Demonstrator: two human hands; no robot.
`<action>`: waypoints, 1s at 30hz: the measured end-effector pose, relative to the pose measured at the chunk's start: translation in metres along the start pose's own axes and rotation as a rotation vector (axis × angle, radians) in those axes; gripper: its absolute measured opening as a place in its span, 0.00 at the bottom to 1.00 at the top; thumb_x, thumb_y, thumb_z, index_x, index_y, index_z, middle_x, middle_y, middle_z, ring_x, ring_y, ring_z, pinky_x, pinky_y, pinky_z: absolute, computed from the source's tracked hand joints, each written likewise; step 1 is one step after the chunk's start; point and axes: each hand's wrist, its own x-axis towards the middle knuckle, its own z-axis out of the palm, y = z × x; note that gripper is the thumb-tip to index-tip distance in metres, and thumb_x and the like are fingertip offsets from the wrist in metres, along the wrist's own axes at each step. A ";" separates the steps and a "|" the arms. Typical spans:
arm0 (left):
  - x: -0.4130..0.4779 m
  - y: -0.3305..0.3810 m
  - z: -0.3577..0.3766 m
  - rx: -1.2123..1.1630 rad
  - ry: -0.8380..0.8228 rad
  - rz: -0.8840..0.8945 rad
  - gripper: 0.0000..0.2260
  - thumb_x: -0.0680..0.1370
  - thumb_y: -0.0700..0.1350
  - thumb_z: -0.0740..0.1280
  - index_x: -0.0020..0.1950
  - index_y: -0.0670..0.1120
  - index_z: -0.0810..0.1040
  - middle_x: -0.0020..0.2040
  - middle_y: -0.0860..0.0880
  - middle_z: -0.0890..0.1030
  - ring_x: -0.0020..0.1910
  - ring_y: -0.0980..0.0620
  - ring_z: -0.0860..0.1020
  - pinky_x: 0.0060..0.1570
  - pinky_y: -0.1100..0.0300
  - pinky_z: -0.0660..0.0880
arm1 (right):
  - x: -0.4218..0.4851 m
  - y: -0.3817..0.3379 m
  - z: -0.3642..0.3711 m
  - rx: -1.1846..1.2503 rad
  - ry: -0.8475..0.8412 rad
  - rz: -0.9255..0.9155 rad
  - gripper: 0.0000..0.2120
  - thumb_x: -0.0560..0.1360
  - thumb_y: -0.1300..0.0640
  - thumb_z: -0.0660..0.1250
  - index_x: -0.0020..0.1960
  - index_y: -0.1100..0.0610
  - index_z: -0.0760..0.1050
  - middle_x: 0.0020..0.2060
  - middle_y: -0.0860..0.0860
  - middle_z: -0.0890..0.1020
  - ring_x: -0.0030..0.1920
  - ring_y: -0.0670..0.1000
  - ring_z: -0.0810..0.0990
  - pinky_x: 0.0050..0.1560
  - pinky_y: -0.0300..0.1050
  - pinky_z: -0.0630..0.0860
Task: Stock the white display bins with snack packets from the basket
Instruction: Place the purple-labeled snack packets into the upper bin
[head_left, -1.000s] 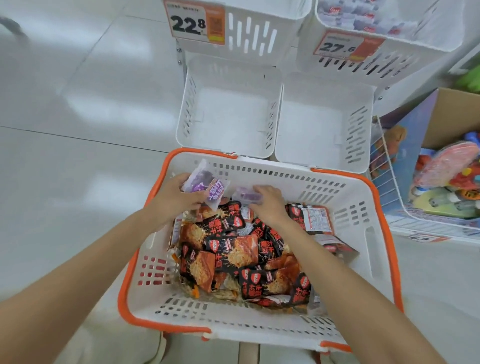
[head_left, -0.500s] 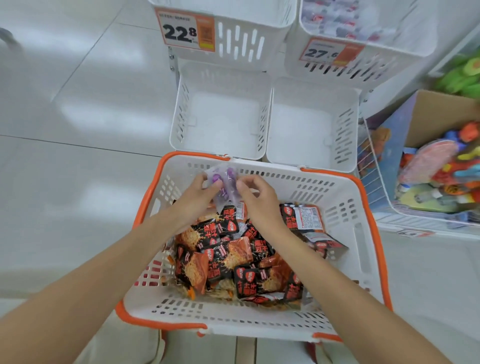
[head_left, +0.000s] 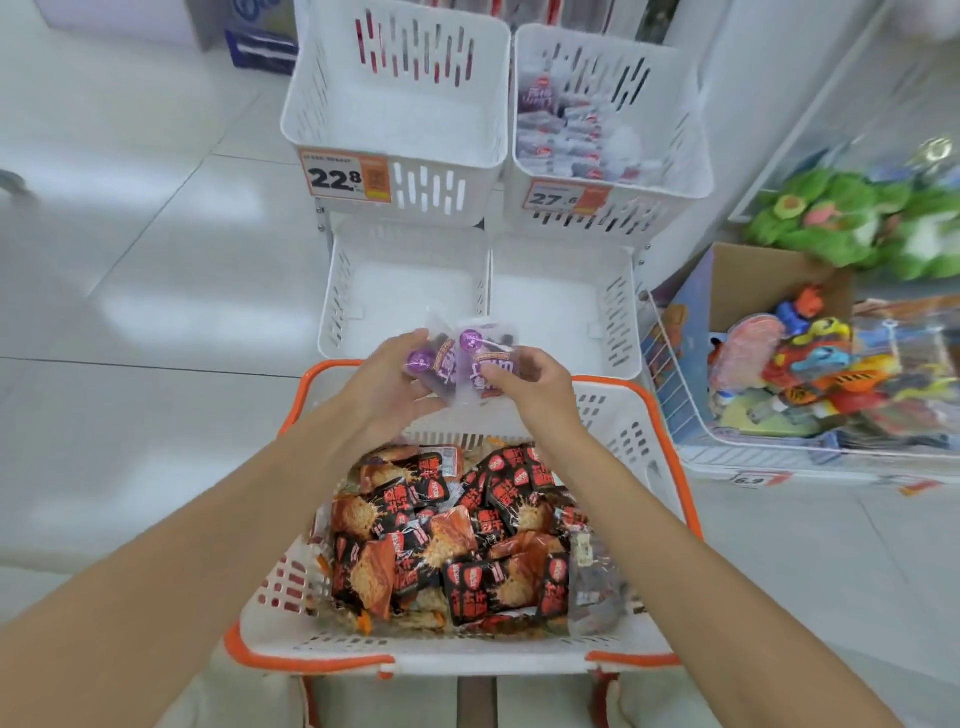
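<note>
A white basket with an orange rim (head_left: 670, 431) holds several black-and-orange snack packets (head_left: 457, 540). Above its far edge, my left hand (head_left: 387, 387) and my right hand (head_left: 540, 384) together hold a small bunch of clear packets with purple print (head_left: 467, 358). Just beyond them stand two lower white display bins, the left one (head_left: 405, 291) and the right one (head_left: 566, 296), both showing bare floors. Above these are two upper bins: the left (head_left: 395, 119) bare, the right (head_left: 670, 156) holding several purple-and-white packets.
Price tags reading 22.8 (head_left: 345, 176) and 27.6 (head_left: 566, 198) hang on the upper bins. At the right, a wire bin (head_left: 675, 415) holds colourful toys and a cardboard box (head_left: 753, 280). Green plush items (head_left: 841, 218) lie behind. Glossy white floor (head_left: 130, 260) spreads to the left.
Both hands have lifted the purple packets out of the basket and up past its far rim toward the lower bins. The view has tilted upward, revealing the upper bins.
</note>
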 end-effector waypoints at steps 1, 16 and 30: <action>0.000 0.002 0.000 -0.066 0.022 0.017 0.15 0.80 0.50 0.64 0.62 0.43 0.73 0.48 0.45 0.80 0.39 0.50 0.82 0.42 0.51 0.81 | 0.000 -0.003 -0.004 0.066 0.009 0.030 0.15 0.72 0.59 0.74 0.55 0.61 0.76 0.47 0.54 0.80 0.45 0.50 0.79 0.48 0.42 0.76; -0.010 0.015 0.030 -0.044 -0.002 0.145 0.22 0.78 0.44 0.68 0.69 0.37 0.70 0.57 0.41 0.82 0.52 0.44 0.83 0.50 0.53 0.81 | -0.006 -0.058 -0.013 -0.017 -0.161 0.013 0.37 0.72 0.49 0.75 0.75 0.53 0.62 0.69 0.52 0.71 0.66 0.52 0.73 0.67 0.53 0.72; 0.071 0.112 0.105 0.815 -0.090 0.456 0.21 0.72 0.44 0.75 0.63 0.53 0.75 0.53 0.49 0.78 0.46 0.55 0.80 0.49 0.62 0.77 | 0.086 -0.149 -0.100 -0.238 -0.201 -0.232 0.18 0.70 0.63 0.76 0.57 0.56 0.76 0.50 0.52 0.85 0.48 0.48 0.84 0.48 0.45 0.82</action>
